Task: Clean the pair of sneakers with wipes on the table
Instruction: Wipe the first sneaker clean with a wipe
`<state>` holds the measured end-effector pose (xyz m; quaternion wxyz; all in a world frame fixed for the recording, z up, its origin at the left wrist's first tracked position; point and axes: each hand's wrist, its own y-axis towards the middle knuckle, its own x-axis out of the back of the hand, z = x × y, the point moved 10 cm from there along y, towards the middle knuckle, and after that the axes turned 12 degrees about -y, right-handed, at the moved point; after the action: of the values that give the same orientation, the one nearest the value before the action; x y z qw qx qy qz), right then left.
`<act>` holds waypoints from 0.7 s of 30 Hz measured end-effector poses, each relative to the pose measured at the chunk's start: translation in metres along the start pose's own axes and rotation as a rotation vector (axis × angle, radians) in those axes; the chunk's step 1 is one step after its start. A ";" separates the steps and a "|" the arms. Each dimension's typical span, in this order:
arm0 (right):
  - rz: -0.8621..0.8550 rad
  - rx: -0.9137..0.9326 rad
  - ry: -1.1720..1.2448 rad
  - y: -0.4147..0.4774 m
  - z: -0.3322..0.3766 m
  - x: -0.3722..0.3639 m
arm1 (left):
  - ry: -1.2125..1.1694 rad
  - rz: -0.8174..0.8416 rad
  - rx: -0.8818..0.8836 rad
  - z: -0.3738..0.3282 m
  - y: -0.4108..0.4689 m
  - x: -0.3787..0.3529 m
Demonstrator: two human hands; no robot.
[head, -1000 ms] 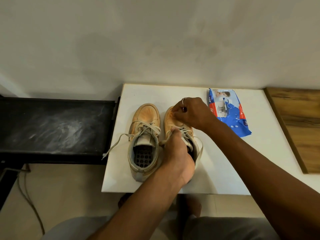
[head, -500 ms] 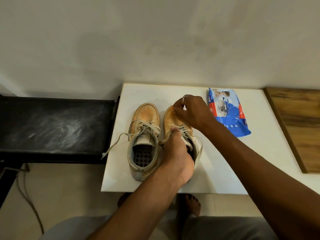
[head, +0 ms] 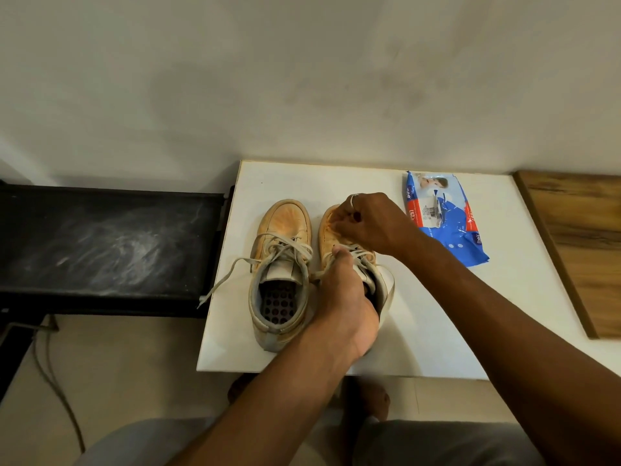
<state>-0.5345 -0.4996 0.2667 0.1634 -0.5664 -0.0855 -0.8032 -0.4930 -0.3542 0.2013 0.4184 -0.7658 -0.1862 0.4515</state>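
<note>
White wall fills the upper frame; a tiled floor runs along the bottom. At left centre, a black bench (head: pixel 100 243) butts against the left edge of the white table (head: pixel 437 331), and a cable (head: pixel 57 381) trails over the floor below it.

The first sneaker (head: pixel 285 223) stands on the table left of centre with its toe toward the wall and its heel near the front edge. One loose lace (head: pixel 221 284) reaches the table's left edge.

The second sneaker (head: pixel 327 230) stands just beside it, parallel. The left hand (head: pixel 342 304) grips its collar, thumb on the laces, fingers inside the opening. The right hand (head: pixel 369 223), wearing a ring (head: pixel 353 198), presses curled fingers on its toe cap. Whether a wipe is pinched beneath them cannot be told.

The blue wipes pack (head: pixel 447 223) lies flat near the far edge, just right of the right wrist. Bare tabletop extends from the pack down to the front edge. A wooden panel (head: pixel 578 237) borders the table's right edge.
</note>
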 end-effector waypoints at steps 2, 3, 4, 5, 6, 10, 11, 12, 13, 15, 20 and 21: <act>0.015 -0.008 -0.021 0.000 -0.002 -0.002 | -0.002 0.002 0.001 0.000 0.002 0.000; -0.029 -0.036 -0.051 0.001 -0.005 0.000 | -0.005 -0.001 -0.003 0.000 0.002 0.000; -0.099 -0.067 -0.090 0.001 -0.007 0.004 | -0.010 -0.005 -0.005 -0.001 0.003 0.000; -0.166 -0.092 -0.124 0.000 -0.008 0.008 | -0.011 -0.006 -0.004 -0.001 0.003 0.000; -0.214 -0.103 -0.143 -0.001 -0.007 0.011 | -0.011 -0.003 -0.001 -0.001 0.003 0.000; -0.067 -0.034 -0.020 0.000 -0.002 0.001 | 0.004 0.000 0.002 0.001 0.003 0.001; -0.001 -0.007 0.013 -0.001 0.000 -0.002 | 0.007 0.001 0.003 0.001 0.003 0.002; 0.041 0.011 0.030 -0.001 0.001 -0.004 | 0.008 -0.001 0.000 0.001 0.003 0.002; 0.048 0.014 0.035 -0.001 0.000 -0.004 | 0.006 -0.004 0.004 0.001 0.003 0.002; -0.024 -0.031 -0.005 -0.001 -0.004 0.000 | 0.003 -0.012 0.012 0.000 0.002 0.001; -0.157 -0.089 -0.097 0.000 -0.006 0.006 | 0.007 0.001 0.014 0.000 -0.001 0.000; -0.094 -0.065 -0.045 0.001 -0.005 0.002 | 0.002 0.007 0.008 0.000 0.000 -0.001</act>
<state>-0.5393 -0.5021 0.2671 0.1049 -0.5848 -0.0897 -0.7993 -0.4929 -0.3545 0.2020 0.4202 -0.7650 -0.1814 0.4530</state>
